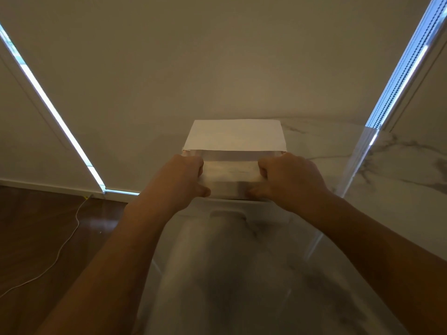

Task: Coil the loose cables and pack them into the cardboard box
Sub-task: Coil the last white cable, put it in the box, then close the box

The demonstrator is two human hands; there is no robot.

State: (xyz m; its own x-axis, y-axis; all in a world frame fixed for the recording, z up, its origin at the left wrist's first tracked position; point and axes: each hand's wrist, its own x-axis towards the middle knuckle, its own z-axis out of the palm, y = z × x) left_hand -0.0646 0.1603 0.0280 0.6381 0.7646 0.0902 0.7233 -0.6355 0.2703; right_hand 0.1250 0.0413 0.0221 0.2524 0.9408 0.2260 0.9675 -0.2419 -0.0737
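One pale cardboard box (232,170) sits on the marble table (362,184), its back flap standing up. Two hands hold its near edge: the left hand (186,175) and right hand (287,177), fingers curled around it. One white cable (61,247) lies on the floor.

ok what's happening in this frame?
A person grips a pale cardboard box with both hands: left hand at its left end, right hand at its right end, fingers curled over the near edge. The far flap stands open. The box sits on or just above a marble-look table. One white cable lies loose on the wood floor at left. The box's contents are not visible.
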